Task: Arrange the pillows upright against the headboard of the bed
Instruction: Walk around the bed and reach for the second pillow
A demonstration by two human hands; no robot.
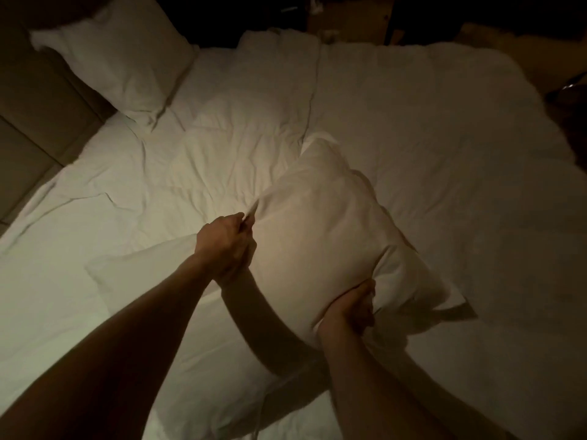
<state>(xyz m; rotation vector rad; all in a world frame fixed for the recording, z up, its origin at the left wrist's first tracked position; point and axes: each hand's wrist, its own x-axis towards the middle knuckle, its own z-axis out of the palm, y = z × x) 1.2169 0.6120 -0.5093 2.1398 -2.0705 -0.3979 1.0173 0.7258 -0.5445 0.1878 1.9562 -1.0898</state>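
Observation:
A plump white pillow is lifted over the middle of the bed, between both my hands. My left hand pinches its left edge near a corner. My right hand grips its lower edge, bunching the cover. A second white pillow leans against the padded headboard at the far left. A third white pillow lies flat on the sheet under my left forearm, partly hidden.
A rumpled white duvet covers the right and far half of the bed. The wrinkled white sheet shows on the left. Dark furniture stands beyond the far edge of the bed. The room is dim.

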